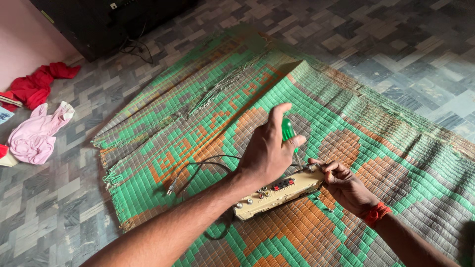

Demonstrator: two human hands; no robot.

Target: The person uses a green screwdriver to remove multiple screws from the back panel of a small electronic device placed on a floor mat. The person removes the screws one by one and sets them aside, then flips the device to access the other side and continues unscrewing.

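Note:
A cream electronic box with small knobs and red and black sockets lies on a woven green, orange and grey mat. My left hand grips a green-handled screwdriver, whose shaft points down at the box's right end. My right hand, with a red thread on its wrist, pinches that same end of the box beside the screwdriver tip. A thin black cable loops from the box to a plug lying on the mat to the left.
The mat lies on a grey patterned tile floor, its far corner folded over. Red cloth and pink cloth lie at the left. A dark cabinet with loose wires stands at the top.

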